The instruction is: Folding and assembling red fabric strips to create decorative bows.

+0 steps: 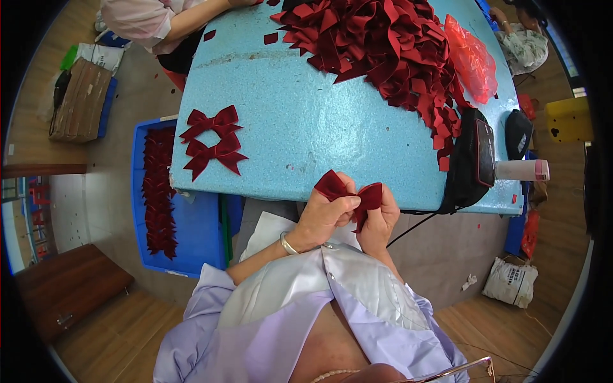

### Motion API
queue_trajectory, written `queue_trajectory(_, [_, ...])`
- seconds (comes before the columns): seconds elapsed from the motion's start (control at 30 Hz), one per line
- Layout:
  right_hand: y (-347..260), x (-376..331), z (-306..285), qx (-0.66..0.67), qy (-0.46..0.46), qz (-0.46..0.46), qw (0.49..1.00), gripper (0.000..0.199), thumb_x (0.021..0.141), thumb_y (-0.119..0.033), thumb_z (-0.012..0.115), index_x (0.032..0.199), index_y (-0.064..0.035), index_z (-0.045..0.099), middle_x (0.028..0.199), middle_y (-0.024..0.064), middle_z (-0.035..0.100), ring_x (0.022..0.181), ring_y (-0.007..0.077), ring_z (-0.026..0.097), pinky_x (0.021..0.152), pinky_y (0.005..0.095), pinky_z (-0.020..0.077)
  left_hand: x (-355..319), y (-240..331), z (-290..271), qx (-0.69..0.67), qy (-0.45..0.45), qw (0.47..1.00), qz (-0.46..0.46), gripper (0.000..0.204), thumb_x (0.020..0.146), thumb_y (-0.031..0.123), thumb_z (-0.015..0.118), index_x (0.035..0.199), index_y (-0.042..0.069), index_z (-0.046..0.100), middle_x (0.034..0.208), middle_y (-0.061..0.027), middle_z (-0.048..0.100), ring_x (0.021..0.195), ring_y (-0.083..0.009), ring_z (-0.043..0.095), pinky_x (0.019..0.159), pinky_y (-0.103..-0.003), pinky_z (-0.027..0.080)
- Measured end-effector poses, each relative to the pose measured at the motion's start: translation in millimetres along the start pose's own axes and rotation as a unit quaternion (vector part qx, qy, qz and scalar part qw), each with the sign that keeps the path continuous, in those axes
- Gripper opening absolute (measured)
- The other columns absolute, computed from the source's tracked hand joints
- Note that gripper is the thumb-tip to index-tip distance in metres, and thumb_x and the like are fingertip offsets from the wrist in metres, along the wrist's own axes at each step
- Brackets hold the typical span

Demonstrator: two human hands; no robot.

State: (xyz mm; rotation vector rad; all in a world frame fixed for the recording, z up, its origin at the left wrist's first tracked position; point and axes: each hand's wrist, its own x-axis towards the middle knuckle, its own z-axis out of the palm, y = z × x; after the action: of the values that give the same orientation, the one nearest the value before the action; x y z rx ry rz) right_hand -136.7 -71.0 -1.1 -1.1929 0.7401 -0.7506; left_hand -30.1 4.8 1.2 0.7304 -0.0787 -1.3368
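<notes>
Between my two hands, just off the near edge of the light blue table [287,134], is a dark red velvet bow [368,197]. My left hand [322,214] pinches its left loop and middle, thumb across the front. My right hand [380,220] grips the right loop, and a tail hangs down between the hands. What the fingertips do behind the bow is hidden. Two finished-looking red bows, a farther one [214,121] and a nearer one [216,154], lie on the table at the left. A big heap of red ribbon pieces [383,51] covers the far right.
A blue crate [198,236] left of the table holds rows of red bows [158,191]. At the table's right are a black bag [471,159], a red plastic bag [471,60] and a pale cylinder [520,170]. Another person's arm [195,22] rests at the far left edge.
</notes>
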Motion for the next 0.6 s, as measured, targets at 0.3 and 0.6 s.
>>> queue_trajectory(0.3, [16, 20, -23, -0.085, -0.118, -0.113, 0.983, 0.005, 0.090, -0.001, 0.058, 0.085, -0.0016, 0.057, 0.084, 0.0039, 0.060, 0.063, 0.0081, 0.052, 0.051, 0.0242, 0.0404, -4, 1, 4, 0.055, 0.006, 0.998, 0.030, 0.014, 0.089, 0.005, 0.063, 0.094, 0.007, 0.050, 0.070, 0.0014, 0.049, 0.055, -0.0053, 0.040, 0.046, -0.023, 0.028])
queue_trajectory(0.6, [-15, 27, -9, -0.406, -0.047, -0.410, 0.815, 0.009, 0.076, 0.006, 0.062, 0.082, 0.0002, 0.059, 0.077, 0.0118, 0.060, 0.059, 0.0228, 0.059, 0.050, 0.0330, 0.0442, -7, 3, 3, 0.012, 0.018, 1.000, -0.005, 0.015, 0.089, 0.006, 0.064, 0.096, 0.007, 0.051, 0.070, 0.0011, 0.050, 0.056, -0.0050, 0.041, 0.046, -0.022, 0.030])
